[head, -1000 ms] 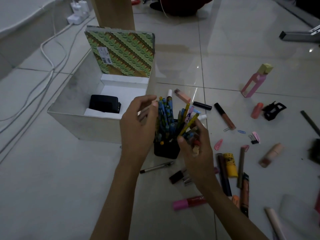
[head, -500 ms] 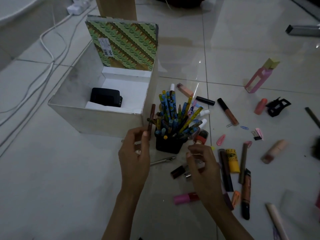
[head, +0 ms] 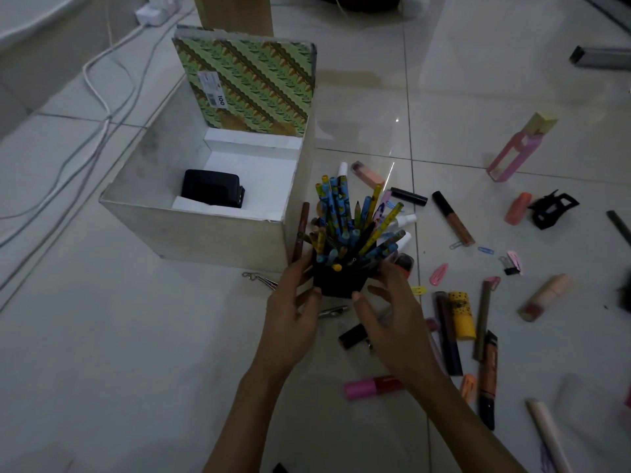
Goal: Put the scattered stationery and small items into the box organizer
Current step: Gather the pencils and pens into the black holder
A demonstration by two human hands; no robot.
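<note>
Head view. Noted pen cup [head: 336, 281] upright on tile, just beside box organizer [head: 211, 233] front corner. Clasped by left hand [head: 293, 315], also pinching brown pencil [head: 302, 227], and right hand [head: 392, 319]; probably to lift in whole, unspilled.

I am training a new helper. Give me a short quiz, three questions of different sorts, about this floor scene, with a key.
1. True or false: the black pencil holder stands inside the white box.
2. What stands upright at the box's far end? A) patterned book B) pink bottle C) hair claw
3. Fill in: the left hand and the right hand both hold the ____.
Key: 1 false; 2 A; 3 pencil holder.
</note>
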